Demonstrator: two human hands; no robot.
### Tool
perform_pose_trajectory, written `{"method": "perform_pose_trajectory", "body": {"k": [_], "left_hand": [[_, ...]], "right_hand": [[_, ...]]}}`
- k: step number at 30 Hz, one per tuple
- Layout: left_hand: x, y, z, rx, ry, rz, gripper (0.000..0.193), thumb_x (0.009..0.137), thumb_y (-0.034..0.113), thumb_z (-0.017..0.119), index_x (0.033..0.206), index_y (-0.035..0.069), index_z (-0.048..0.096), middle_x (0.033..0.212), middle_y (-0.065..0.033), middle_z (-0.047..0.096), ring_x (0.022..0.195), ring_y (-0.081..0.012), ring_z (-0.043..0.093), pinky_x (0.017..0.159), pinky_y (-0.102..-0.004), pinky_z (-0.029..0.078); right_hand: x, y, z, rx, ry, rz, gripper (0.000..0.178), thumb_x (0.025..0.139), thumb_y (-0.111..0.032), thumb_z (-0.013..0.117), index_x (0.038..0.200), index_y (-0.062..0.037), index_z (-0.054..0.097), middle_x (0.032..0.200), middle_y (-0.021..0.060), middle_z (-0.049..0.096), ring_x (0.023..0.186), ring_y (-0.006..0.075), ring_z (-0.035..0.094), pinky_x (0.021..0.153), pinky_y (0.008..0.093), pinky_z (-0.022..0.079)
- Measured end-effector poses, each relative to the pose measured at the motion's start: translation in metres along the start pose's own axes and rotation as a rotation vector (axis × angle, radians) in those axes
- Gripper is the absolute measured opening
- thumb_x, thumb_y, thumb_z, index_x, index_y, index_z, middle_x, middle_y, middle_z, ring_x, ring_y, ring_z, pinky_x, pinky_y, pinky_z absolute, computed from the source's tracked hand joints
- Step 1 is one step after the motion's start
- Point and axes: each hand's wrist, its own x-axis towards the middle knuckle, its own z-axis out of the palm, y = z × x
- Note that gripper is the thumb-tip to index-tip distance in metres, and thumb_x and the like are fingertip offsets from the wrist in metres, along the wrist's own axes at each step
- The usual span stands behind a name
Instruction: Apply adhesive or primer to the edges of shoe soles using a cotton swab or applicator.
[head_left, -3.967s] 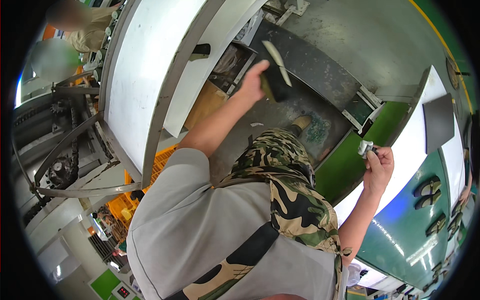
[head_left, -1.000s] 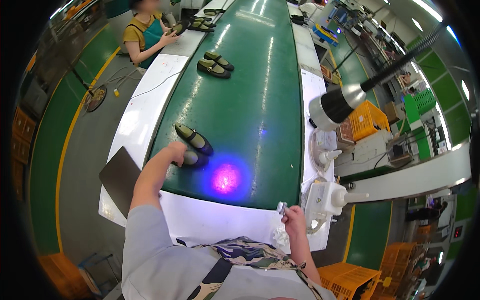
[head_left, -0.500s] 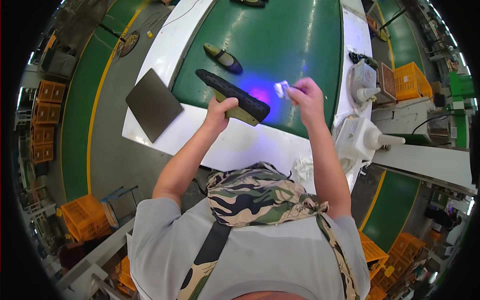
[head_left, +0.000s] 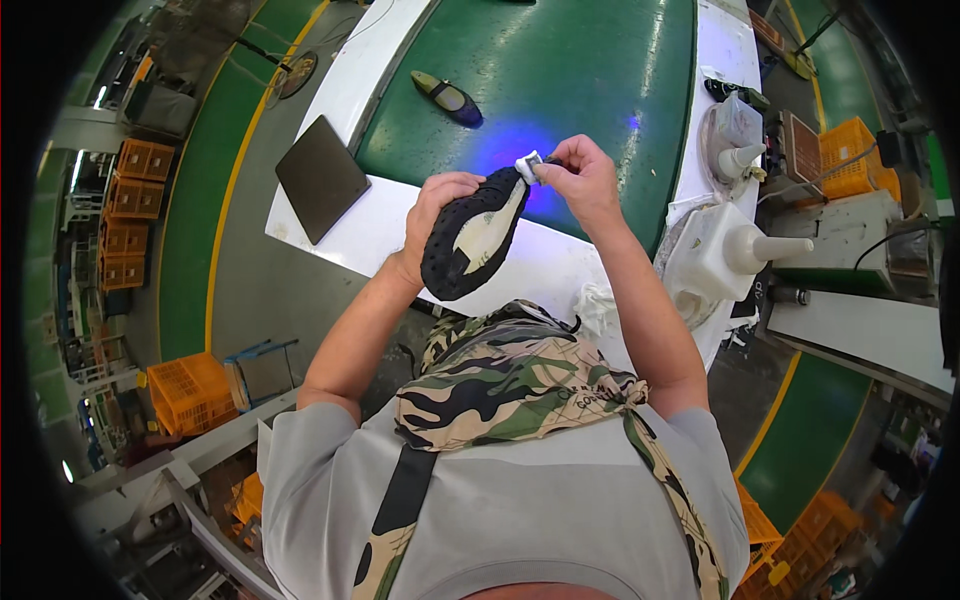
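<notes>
shoe sole (head_left: 470, 240): black, cream patch | belt (head_left: 580, 60): green | apron (head_left: 520, 390): camouflage | crates (head_left: 190, 390): orange

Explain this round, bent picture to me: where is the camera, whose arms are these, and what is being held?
No machine here: a person works with bare hands. The camera sits on the person's head and looks down through a very wide lens, so straight edges curve. The forearms coming up from below are the person's own. The left hand holds a dark shoe turned sole up, with a pale patch on the sole. The right hand pinches a small white thing against the shoe's tip; what it is, I cannot tell. Beyond lies a green belt with a bluish glow and another shoe. White squeeze bottles stand to the right.
</notes>
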Motion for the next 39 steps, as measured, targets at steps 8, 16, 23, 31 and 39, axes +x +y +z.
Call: {"method": "perform_pose_trajectory", "body": {"k": [8,16,23,31,39], "left_hand": [[0.003,0.015,0.022,0.066,-0.041,0.008,0.056,0.070,0.011,0.081,0.117,0.001,0.052,0.115,-0.0198,0.059,0.105,-0.0340,0.062,0.091,-0.0394,0.051],[0.008,0.030,0.038,0.163,-0.071,-0.079,0.062,0.067,0.009,0.085,0.118,0.002,0.050,0.112,-0.0175,0.058,0.101,-0.0300,0.062,0.088,-0.0355,0.051],[0.012,0.042,0.043,0.169,-0.051,-0.093,0.068,0.059,0.010,0.087,0.117,0.003,0.051,0.107,-0.0174,0.059,0.096,-0.0341,0.062,0.083,-0.0380,0.052],[0.009,0.047,0.042,0.194,-0.081,-0.098,0.068,0.059,0.010,0.087,0.116,0.003,0.051,0.106,-0.0163,0.059,0.097,-0.0334,0.062,0.083,-0.0381,0.052],[0.014,0.058,0.035,-0.098,-0.291,-0.466,0.075,0.056,0.007,0.087,0.122,0.005,0.051,0.109,-0.0093,0.060,0.098,-0.0234,0.062,0.085,-0.0351,0.052]], "right_hand": [[-0.021,-0.017,-0.015,0.012,-0.068,0.014,0.018,0.081,0.001,0.073,0.087,-0.0030,0.056,0.076,0.0034,0.064,0.065,0.0078,0.059,0.057,0.0214,0.044],[-0.047,-0.059,-0.014,0.090,-0.186,0.047,0.020,0.080,0.001,0.075,0.086,-0.0036,0.056,0.073,0.0025,0.063,0.061,0.0060,0.055,0.053,0.0205,0.042],[-0.050,-0.069,-0.016,0.298,-0.265,0.123,0.019,0.082,-0.001,0.074,0.086,-0.0050,0.056,0.073,0.0026,0.062,0.057,0.0063,0.051,0.049,0.0209,0.038],[-0.048,-0.039,-0.022,0.076,-0.117,0.114,0.019,0.081,-0.001,0.074,0.085,-0.0043,0.057,0.073,0.0036,0.063,0.057,0.0070,0.052,0.048,0.0213,0.038],[-0.049,-0.094,-0.009,0.280,-0.194,0.009,0.019,0.081,0.000,0.075,0.086,-0.0046,0.058,0.076,0.0046,0.065,0.060,0.0082,0.055,0.053,0.0212,0.041]]}}
